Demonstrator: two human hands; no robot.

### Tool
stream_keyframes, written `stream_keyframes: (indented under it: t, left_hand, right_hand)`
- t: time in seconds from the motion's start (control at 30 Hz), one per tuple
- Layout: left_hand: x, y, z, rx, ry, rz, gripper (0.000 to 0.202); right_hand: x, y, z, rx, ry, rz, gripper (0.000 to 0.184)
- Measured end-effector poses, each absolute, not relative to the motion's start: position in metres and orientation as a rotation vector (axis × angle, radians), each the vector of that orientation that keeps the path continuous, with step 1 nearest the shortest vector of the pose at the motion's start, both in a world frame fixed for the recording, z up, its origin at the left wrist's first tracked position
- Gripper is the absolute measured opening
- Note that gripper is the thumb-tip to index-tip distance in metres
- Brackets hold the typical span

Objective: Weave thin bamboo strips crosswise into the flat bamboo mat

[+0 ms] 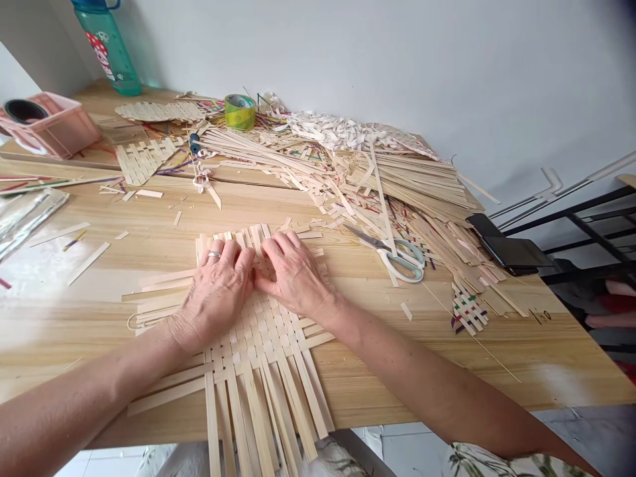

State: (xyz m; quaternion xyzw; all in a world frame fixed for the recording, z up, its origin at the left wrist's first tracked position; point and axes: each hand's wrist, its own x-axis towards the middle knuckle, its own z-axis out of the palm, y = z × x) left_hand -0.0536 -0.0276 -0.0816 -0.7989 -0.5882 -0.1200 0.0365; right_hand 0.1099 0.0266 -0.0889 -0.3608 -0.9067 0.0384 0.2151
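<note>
A mat of pale flat strips [246,324], woven in a checked pattern, lies on the table with its long loose ends hanging past the front edge. Over its far part, my left hand [218,288], wearing a ring, curls its fingers onto the strips. Close beside it, my right hand [293,275] has bent fingers pressed on the same far part, its thumb towards the left hand. Both sets of fingertips are partly hidden. Short strip ends stick out on both sides of the weave. To the right lie scissors [403,260] with pale handles, partly open.
A heap of loose strips [412,179] and scraps runs along the wall, with a roll of yellow-green tape [240,112] at its left. A green bottle [112,50] and a pink basket [69,129] stand back left. A dark phone [514,252] lies at the right edge.
</note>
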Motion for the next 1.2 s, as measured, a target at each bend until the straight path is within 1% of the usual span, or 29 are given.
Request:
stream_keyframes:
  t: [0.2, 0.43, 0.53, 0.67, 0.83, 1.0, 1.1, 1.2]
  left_hand:
    - [-0.054, -0.026, -0.080, -2.464, -1.804, -0.330, 0.011]
    - [-0.056, -0.028, -0.086, -2.420, -1.784, -0.383, 0.010]
    - [-0.062, -0.026, -0.088, -2.416, -1.790, -0.466, 0.017]
    - [-0.082, -0.019, -0.079, -2.493, -1.814, -0.676, 0.030]
    - [-0.109, -0.004, -0.069, -2.434, -1.975, -0.653, 0.037]
    - [-0.122, 0.009, -0.073, -2.473, -2.066, -0.654, 0.036]
    - [-0.125, 0.012, -0.071, -2.528, -2.087, -0.704, 0.034]
    - [-0.126, 0.013, -0.066, -2.575, -2.129, -0.759, 0.029]
  right_hand:
    - [0.110, 0.028, -0.090, -0.987, -2.518, 0.108, 0.011]
    - [0.108, 0.027, -0.091, -0.970, -2.454, 0.136, 0.009]
    - [0.109, 0.028, -0.089, -0.929, -2.330, 0.224, 0.008]
    - [0.116, 0.034, -0.079, -0.884, -2.216, 0.225, 0.009]
    - [0.134, 0.036, -0.053, -0.851, -2.208, 0.239, 0.010]
    - [0.160, 0.003, -0.033, -0.876, -2.202, 0.249, 0.014]
    - [0.178, -0.032, -0.036, -0.981, -2.142, 0.275, 0.011]
    - [0.190, -0.069, -0.044, -1.122, -2.112, 0.376, 0.006]
